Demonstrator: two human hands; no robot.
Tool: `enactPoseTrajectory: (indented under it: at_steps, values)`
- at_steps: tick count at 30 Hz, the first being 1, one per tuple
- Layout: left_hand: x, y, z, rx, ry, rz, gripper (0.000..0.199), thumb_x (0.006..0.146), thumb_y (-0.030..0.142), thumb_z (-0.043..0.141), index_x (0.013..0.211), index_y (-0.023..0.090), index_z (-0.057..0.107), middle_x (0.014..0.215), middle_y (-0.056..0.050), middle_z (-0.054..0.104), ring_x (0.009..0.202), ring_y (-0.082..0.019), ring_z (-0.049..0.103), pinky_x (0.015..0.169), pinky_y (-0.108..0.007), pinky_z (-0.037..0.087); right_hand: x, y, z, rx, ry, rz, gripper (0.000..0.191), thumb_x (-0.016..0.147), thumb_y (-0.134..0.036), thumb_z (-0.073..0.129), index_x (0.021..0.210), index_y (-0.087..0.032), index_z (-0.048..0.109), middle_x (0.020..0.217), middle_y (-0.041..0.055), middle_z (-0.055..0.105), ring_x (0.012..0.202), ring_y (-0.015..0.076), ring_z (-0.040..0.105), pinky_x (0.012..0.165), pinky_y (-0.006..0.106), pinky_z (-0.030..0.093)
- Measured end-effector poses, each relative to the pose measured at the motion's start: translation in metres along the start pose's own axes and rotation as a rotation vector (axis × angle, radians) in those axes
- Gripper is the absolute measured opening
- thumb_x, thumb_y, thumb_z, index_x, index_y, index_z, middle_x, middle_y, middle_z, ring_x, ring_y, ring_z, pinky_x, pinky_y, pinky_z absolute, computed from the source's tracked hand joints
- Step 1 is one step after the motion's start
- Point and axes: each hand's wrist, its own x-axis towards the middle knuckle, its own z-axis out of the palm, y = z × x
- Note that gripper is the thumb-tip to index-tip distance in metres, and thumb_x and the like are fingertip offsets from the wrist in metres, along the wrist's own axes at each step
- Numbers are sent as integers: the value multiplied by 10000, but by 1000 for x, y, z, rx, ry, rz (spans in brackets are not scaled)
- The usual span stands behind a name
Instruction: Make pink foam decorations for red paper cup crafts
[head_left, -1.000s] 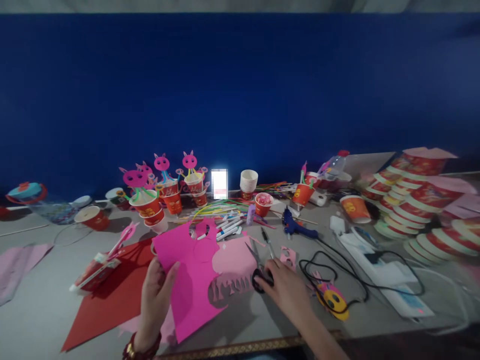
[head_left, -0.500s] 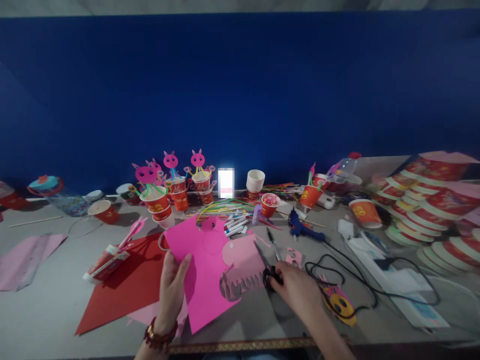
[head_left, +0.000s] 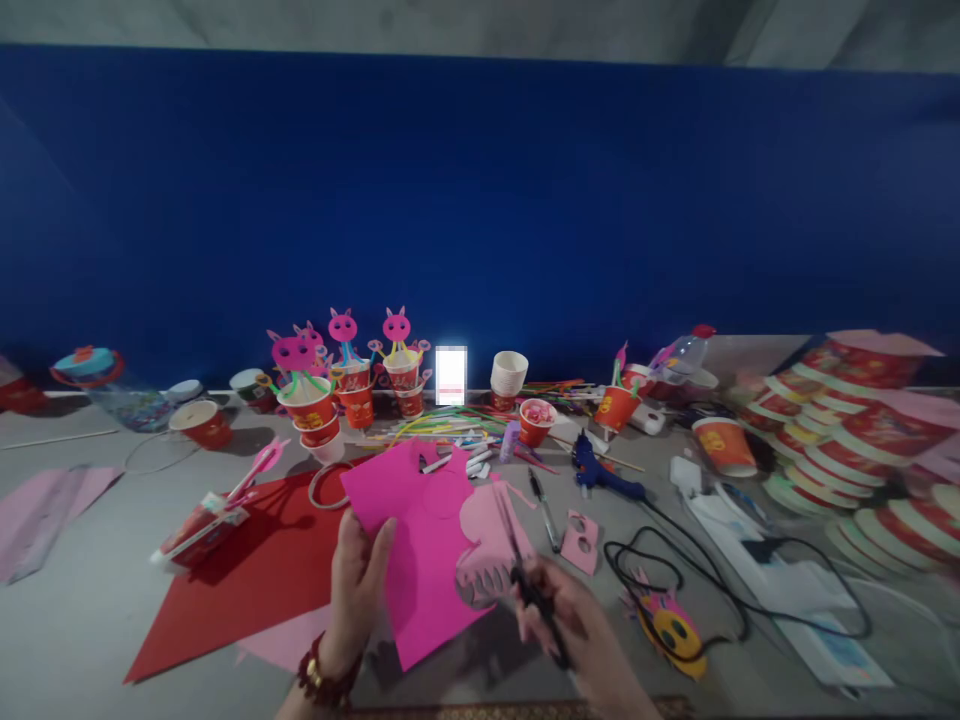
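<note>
Evidently our right hand [head_left: 559, 612] is clasped round the scissors [head_left: 519, 568], finger loops obscured. Our left hand [head_left: 360, 578] pinches the pink sheet [head_left: 424, 560] between our hands by its edge, probably leaving the cut side accessible. Beyond, a glowing rectangle [head_left: 451, 376] is illegible.

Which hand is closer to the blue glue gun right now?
Right. The right hand, holding scissors, is on the glue gun's near side; the left hand, holding the magenta sheet, is farther away, to its left.
</note>
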Motion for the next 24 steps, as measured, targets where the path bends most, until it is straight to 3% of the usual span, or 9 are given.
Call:
enactPoseTrajectory:
  at_steps: [2, 5, 11, 15, 19, 24]
  values:
    - [-3, -4, -1, 32, 3, 40, 339, 850, 421, 683, 1079, 200, 569, 926, -53, 679, 784, -188, 667, 696, -265, 549, 4, 2, 14, 37, -69, 19, 443, 732, -576, 750, 759, -199, 518, 662, -37, 525, 532, 93, 462, 534, 221, 409]
    - [-5, -7, -2, 50, 30, 56, 339, 857, 417, 676, 1091, 205, 552, 880, -41, 669, 741, -185, 658, 661, -259, 536, 11, 8, 23, 96, -60, 40, 496, 677, -613, 768, 718, -216, 473, 593, -78, 416, 495, 87, 401, 493, 214, 394]
    - [-4, -5, 3, 21, 16, 1, 319, 871, 418, 664, 1128, 255, 569, 975, -35, 675, 861, -181, 654, 780, -285, 537, 17, 7, 22, 72, -87, 25, 473, 721, -599, 751, 722, -202, 494, 601, -72, 439, 483, 73, 422, 465, 191, 370]
    - [-7, -9, 8, -133, -30, -159, 420, 832, 435, 702, 1194, 270, 571, 1122, -51, 681, 975, -196, 659, 842, -298, 544, 19, 7, 21, 98, -130, 92, 509, 735, -661, 707, 785, -197, 503, 649, -32, 534, 450, 69, 451, 358, 163, 221]
    - [-9, -14, 10, -344, -97, -314, 527, 765, 418, 768, 1219, 257, 556, 1162, -71, 693, 992, -227, 681, 823, -323, 567, 21, 11, 26, 158, -115, 103, 543, 693, -677, 736, 742, -203, 476, 612, -33, 528, 451, 57, 371, 362, 160, 214]
    - [-14, -14, 10, -308, -76, -250, 465, 800, 408, 742, 1202, 266, 559, 1055, -44, 711, 944, -205, 686, 806, -310, 567, 19, 13, 33, 161, -39, 63, 531, 680, -684, 741, 746, -219, 493, 611, -36, 509, 472, 78, 344, 378, 178, 252]
